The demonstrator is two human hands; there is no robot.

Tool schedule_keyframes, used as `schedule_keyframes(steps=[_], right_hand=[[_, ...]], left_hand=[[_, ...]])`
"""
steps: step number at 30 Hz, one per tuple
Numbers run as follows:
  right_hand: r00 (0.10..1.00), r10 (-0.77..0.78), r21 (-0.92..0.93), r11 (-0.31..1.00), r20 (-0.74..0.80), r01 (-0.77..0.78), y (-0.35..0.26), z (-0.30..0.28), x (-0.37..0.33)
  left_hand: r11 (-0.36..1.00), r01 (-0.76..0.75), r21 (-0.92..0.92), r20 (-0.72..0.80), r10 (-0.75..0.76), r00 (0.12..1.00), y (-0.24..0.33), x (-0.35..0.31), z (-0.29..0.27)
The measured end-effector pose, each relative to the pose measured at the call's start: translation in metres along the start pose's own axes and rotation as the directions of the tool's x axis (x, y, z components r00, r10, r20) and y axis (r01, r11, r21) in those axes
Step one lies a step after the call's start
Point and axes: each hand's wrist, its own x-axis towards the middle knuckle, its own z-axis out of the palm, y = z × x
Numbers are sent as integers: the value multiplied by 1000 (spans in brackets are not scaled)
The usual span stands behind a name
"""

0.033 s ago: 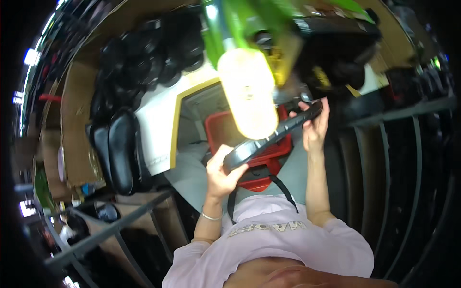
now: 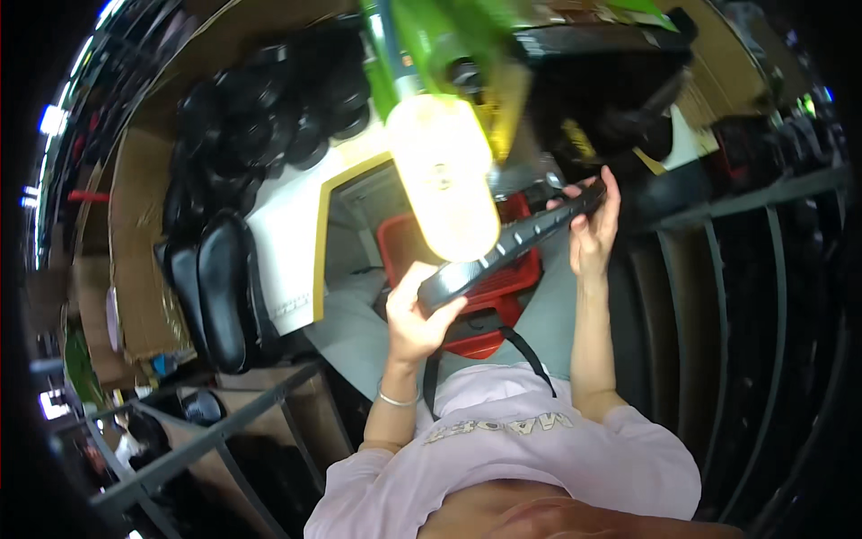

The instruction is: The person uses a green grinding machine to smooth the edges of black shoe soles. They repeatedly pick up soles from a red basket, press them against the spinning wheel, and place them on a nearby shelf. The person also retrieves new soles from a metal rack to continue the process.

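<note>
Between my two hands, above my lap, is a long black shoe sole with small pale marks along its edge. It slants, its right end higher in the picture. My left hand is closed on the near-left end, thumb below and fingers above. My right hand grips the far-right end between thumb and fingers. A glowing oval lamp hangs in front and hides a bit of the sole's upper edge.
Black shoes and several more dark, rounded pieces stand along the left in a cardboard box. A white board with a yellow edge surrounds an opening. Beneath the sole is a red plastic stool. Metal racks flank me.
The lamp and the surroundings sit slightly farther left in the picture. My hands keep their hold on the sole, which has barely moved.
</note>
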Motion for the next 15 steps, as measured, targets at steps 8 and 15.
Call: schedule_keyframes(steps=[8,15], right_hand=[[979,-201,-216,957,-18,193,-34,-5,27],[984,-175,-170,970,14,175,-15,16,20]], left_hand=[[939,-321,123,-35,327,944,-1,60,23],[952,-263,154,-142,285,948,3,46,-6]])
